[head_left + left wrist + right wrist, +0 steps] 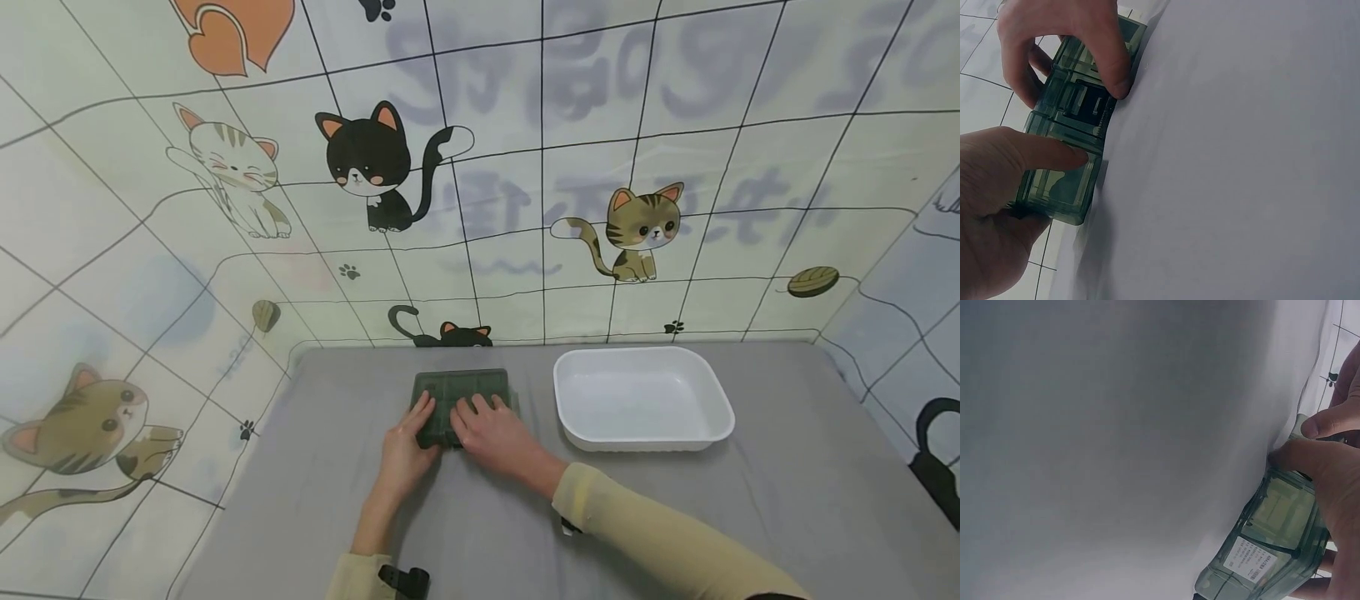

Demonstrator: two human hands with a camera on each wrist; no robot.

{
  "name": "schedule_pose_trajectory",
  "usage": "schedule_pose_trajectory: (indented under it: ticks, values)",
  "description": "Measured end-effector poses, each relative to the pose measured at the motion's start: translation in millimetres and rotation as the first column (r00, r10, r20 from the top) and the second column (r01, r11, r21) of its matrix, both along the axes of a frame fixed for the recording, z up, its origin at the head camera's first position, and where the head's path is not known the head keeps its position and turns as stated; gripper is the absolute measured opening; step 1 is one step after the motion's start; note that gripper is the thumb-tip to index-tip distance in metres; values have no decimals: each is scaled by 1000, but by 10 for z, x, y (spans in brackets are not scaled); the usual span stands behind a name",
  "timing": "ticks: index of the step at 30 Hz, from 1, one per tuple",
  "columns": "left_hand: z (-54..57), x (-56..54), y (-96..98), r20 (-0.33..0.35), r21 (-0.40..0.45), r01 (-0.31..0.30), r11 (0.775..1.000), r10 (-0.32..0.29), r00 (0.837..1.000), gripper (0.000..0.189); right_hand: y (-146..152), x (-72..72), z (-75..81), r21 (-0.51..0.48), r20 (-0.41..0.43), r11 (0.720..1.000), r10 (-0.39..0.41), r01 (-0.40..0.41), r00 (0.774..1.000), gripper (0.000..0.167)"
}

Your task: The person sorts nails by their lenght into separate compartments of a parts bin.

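A dark green, see-through plastic case (pixel 465 382) with inner compartments lies on the table in the head view. My left hand (pixel 402 458) grips its left end, thumb along the front side and fingers behind. My right hand (pixel 497 437) holds the case nearer its middle, fingers bent over the lid. In the left wrist view, a dark latch (pixel 1090 106) shows on the front between the two thumbs. A white printed label (pixel 1250 558) is stuck to the case in the right wrist view. Most of the case's back side is hidden.
To the right of the case stands a white rectangular tub (pixel 643 442). A grey cloth (pixel 652 517) covers the table. Behind it hangs a white backdrop (pixel 510 267) with grid lines and cartoon cats. A black curved object (pixel 930 467) is at the right edge.
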State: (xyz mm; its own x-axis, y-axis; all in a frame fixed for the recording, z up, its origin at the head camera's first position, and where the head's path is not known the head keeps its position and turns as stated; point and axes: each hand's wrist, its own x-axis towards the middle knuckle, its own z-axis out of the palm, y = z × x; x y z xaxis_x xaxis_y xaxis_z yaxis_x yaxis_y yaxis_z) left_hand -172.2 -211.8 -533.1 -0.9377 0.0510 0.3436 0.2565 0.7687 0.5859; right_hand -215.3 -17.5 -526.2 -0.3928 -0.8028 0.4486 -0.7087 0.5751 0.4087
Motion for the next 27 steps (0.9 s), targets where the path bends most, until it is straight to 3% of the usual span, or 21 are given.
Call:
schedule_pose_trajectory:
  ticks: [10,27]
  values:
    - [-16,-16,6,-2,1,-5,1000,5,1000,76,-15,31,-7,21,-17,1000,-6,7,1000,28]
    - [-19,-3,7,5,16,-6,1000,6,1000,75,-49,42,-52,-32,-26,999,-23,22,999,28]
